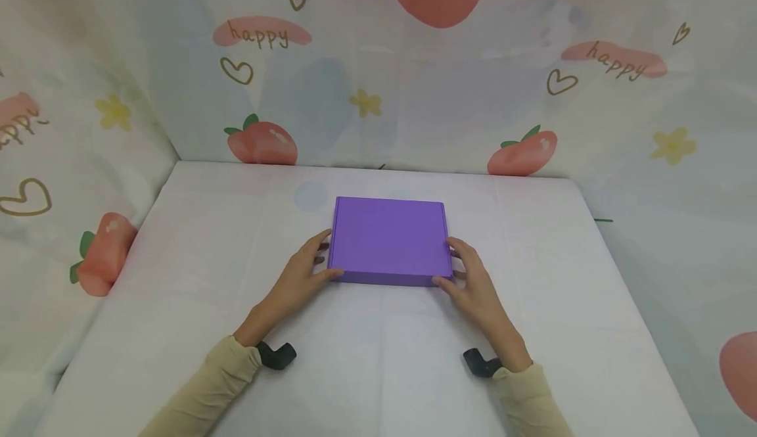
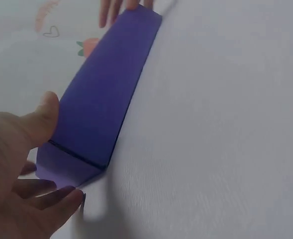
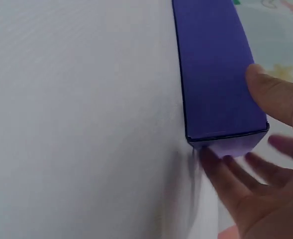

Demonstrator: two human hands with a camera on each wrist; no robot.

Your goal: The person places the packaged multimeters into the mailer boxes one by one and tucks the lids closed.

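Observation:
A flat, closed purple cardboard box lies on the white-covered table, its long front side facing me. My left hand grips the box's left end. In the left wrist view, the thumb lies against the front panel while the fingertips reach round the end panel. At the opposite end my right hand holds the front right corner. The right wrist view has that thumb on the front panel's edge and the fingers along the short side.
A white cloth covers the table. Behind it hangs a pale backdrop printed with fruit, hearts and "happy". Beige sleeves cover both forearms, and a black wrist mount sits at each cuff.

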